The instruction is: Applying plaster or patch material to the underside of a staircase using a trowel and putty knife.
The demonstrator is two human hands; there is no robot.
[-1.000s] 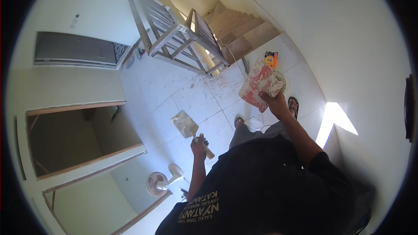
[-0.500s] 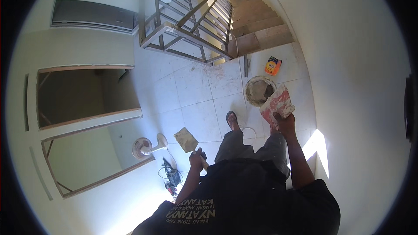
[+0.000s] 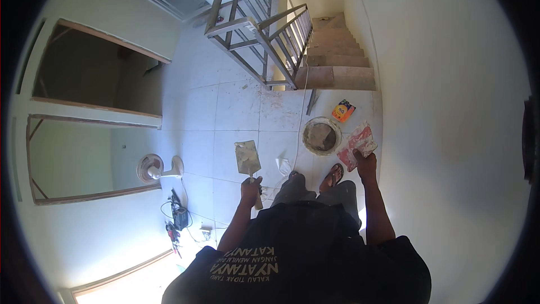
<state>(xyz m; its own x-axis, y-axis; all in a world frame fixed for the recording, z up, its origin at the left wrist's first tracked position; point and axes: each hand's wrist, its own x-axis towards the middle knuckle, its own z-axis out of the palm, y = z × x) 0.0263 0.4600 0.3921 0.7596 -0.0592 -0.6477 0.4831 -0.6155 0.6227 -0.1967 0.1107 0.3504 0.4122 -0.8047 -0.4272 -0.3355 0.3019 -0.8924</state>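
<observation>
My left hand (image 3: 251,190) is closed round the handle of a wide putty knife (image 3: 247,157), whose square blade carries grey-white filler and points ahead. My right hand (image 3: 365,166) grips a red plastering float (image 3: 353,142), smeared with white filler, near the right wall. Just left of the float stands a round bucket (image 3: 306,138) with a crusted rim and grey filler inside. Both tools are held above the tiled floor, apart from each other. The grip on the float is partly hidden by the hand itself.
Beyond the bucket lie an orange packet (image 3: 343,111) and a dark metal strip (image 3: 311,102). Stairs (image 3: 337,79) drop away behind them, beside a metal railing (image 3: 264,50). At left are a fan (image 3: 152,168), a corded power tool (image 3: 179,214) and wall openings. A pale scrap (image 3: 283,165) lies ahead.
My view has turned and I have stepped, so my right foot now shows below the bucket. The putty knife has swung to point straight ahead. Both hands keep their tools.
</observation>
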